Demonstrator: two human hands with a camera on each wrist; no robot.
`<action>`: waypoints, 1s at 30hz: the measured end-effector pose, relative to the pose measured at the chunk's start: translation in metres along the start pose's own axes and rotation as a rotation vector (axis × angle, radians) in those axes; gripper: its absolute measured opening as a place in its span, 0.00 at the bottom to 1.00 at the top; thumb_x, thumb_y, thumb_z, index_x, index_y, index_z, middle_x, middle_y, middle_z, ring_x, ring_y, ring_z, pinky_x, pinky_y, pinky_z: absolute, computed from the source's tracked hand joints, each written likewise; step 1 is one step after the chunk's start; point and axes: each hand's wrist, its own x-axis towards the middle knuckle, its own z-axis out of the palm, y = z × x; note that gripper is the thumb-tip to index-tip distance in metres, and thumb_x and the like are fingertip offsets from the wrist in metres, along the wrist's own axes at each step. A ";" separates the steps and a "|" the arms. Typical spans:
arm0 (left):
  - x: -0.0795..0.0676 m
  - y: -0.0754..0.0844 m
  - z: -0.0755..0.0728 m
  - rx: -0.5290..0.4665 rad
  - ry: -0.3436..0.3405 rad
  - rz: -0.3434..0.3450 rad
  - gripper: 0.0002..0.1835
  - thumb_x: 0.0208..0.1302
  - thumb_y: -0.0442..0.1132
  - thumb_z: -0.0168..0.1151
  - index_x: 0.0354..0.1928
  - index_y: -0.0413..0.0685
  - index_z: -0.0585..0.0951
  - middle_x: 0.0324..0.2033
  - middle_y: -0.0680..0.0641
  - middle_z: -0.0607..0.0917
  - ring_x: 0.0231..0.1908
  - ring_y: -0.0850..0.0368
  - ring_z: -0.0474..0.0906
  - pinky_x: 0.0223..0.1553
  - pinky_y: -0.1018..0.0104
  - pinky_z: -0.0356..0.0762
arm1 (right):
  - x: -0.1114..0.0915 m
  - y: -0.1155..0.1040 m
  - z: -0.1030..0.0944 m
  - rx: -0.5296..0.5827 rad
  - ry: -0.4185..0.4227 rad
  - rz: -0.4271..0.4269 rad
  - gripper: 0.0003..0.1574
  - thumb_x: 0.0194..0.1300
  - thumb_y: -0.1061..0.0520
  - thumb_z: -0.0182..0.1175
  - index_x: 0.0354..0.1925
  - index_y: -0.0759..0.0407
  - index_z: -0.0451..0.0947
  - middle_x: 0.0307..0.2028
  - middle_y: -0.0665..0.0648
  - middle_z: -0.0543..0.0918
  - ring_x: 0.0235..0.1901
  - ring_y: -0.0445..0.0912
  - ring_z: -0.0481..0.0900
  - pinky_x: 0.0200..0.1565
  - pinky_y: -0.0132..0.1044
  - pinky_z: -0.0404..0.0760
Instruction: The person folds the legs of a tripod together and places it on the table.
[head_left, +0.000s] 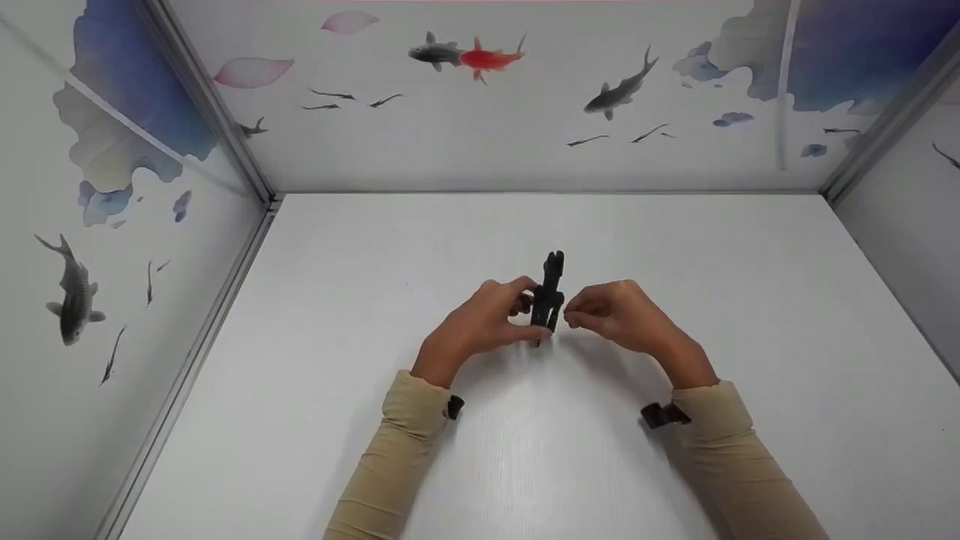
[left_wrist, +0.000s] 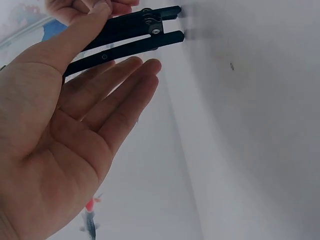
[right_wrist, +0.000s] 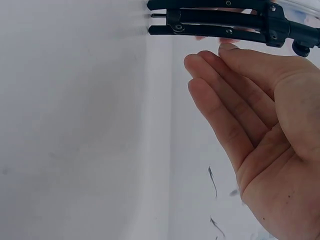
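Note:
A small black tripod (head_left: 552, 285) stands upright near the middle of the table, its legs folded close together. My left hand (head_left: 480, 321) grips it from the left, thumb on the near side and fingers around the far side. In the left wrist view, the thumb lies along the tripod (left_wrist: 125, 51) and the lower fingers extend loosely below it. My right hand (head_left: 628, 315) is just right of the tripod, holding nothing, its fingers gently bent. The right wrist view shows the tripod's legs (right_wrist: 220, 19), a knob (right_wrist: 300, 48) and my right fingertips close beside them.
The white tabletop (head_left: 337, 247) is bounded by a back wall (head_left: 487, 150) and side walls printed with fish, with metal framing (head_left: 259, 176) at the corners. Small dark wrist cameras sit at the left cuff (head_left: 454, 407) and right cuff (head_left: 655, 415).

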 end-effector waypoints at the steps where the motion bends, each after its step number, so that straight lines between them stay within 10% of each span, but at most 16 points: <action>1: -0.001 0.001 -0.002 -0.005 0.017 0.013 0.30 0.68 0.52 0.78 0.66 0.50 0.78 0.51 0.48 0.93 0.55 0.53 0.90 0.60 0.56 0.85 | 0.000 0.000 0.000 -0.001 -0.001 0.002 0.05 0.72 0.63 0.71 0.45 0.57 0.92 0.40 0.53 0.95 0.42 0.47 0.95 0.46 0.29 0.88; 15: -0.001 0.026 -0.006 -0.065 0.518 0.336 0.24 0.75 0.49 0.70 0.67 0.51 0.82 0.58 0.51 0.91 0.58 0.57 0.89 0.63 0.66 0.84 | 0.004 -0.001 0.009 -0.054 -0.031 -0.014 0.09 0.72 0.60 0.73 0.49 0.56 0.91 0.45 0.52 0.95 0.46 0.47 0.94 0.51 0.46 0.91; 30: 0.001 0.034 -0.001 -0.231 0.596 0.428 0.16 0.74 0.37 0.72 0.60 0.47 0.86 0.52 0.49 0.92 0.52 0.61 0.90 0.54 0.66 0.89 | 0.005 0.004 0.020 -0.038 -0.043 -0.069 0.10 0.72 0.60 0.72 0.50 0.53 0.92 0.45 0.50 0.95 0.47 0.46 0.94 0.50 0.46 0.91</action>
